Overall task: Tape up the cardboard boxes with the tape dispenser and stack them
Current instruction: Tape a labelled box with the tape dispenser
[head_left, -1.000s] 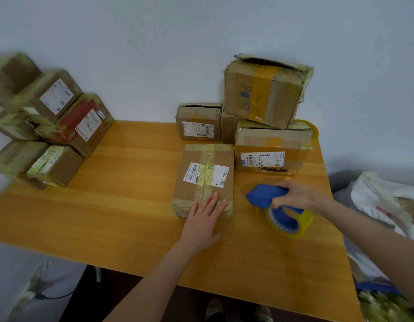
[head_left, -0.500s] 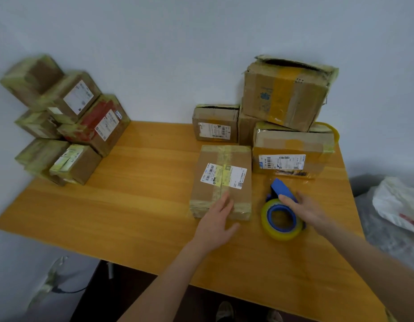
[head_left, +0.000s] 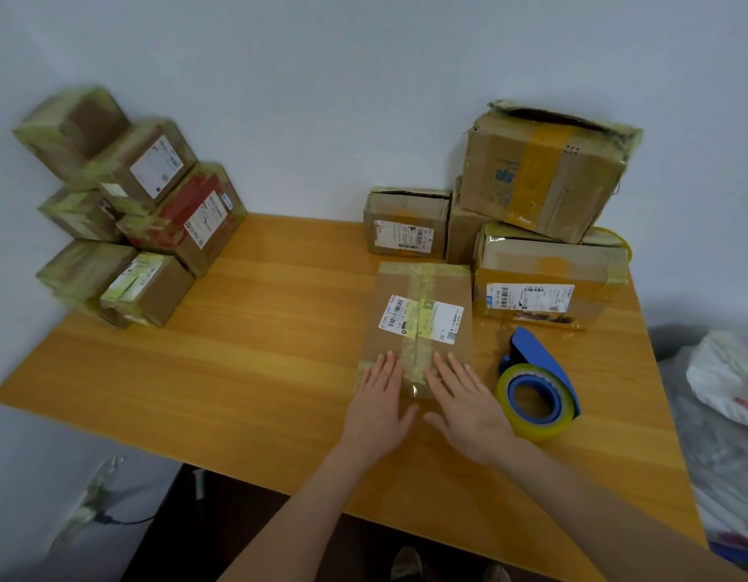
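A flat cardboard box (head_left: pixel 420 312) with a white label and a strip of tape down its middle lies on the wooden table (head_left: pixel 254 354). My left hand (head_left: pixel 380 407) and my right hand (head_left: pixel 464 407) lie flat and open on its near end, on either side of the tape strip. The blue tape dispenser (head_left: pixel 538 382) with a yellowish roll rests on the table just right of the box, free of both hands.
A stack of several taped boxes (head_left: pixel 128 212) stands at the table's far left by the wall. More boxes (head_left: pixel 540 228) are piled at the back right, one with an open top. White plastic bags (head_left: pixel 725 380) lie off the table's right side.
My right hand let go of the tape dispenser and moved left onto the box beside my left hand. The dispenser stays on the table.
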